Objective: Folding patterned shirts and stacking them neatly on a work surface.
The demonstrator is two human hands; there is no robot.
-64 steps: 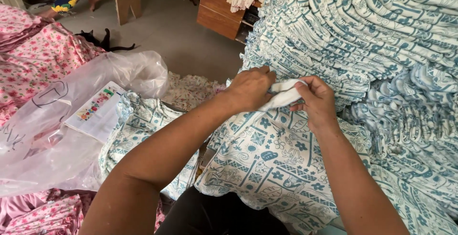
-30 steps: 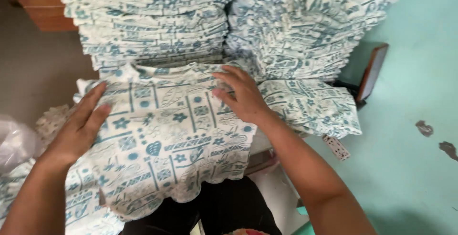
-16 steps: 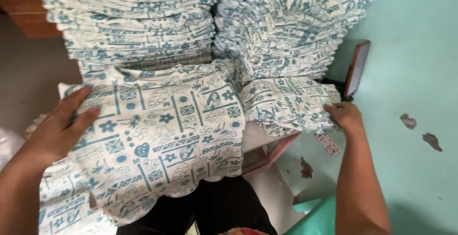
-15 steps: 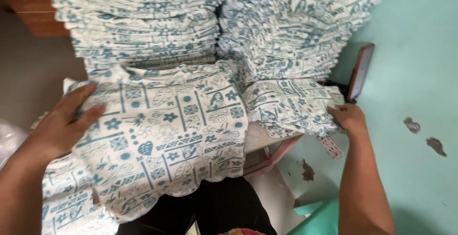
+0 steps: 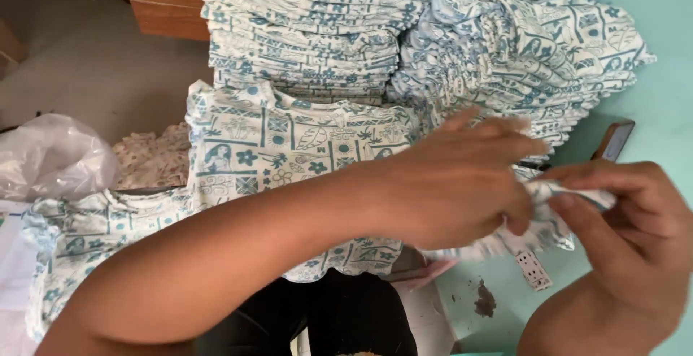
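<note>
Blue-printed garment (image 5: 556,204), seemingly pinched, left hand (image 5: 455,183), right hand (image 5: 635,233)

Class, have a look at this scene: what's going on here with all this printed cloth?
A person is handling blue-and-white printed garments. Both hands meet at the right: the left hand and right hand pinch a small fold of the same cloth between them. One garment lies spread flat in front of the person, with tall stacks of folded ones behind it. A clear plastic bag sits at the left.

Head view, downward (close range)
</note>
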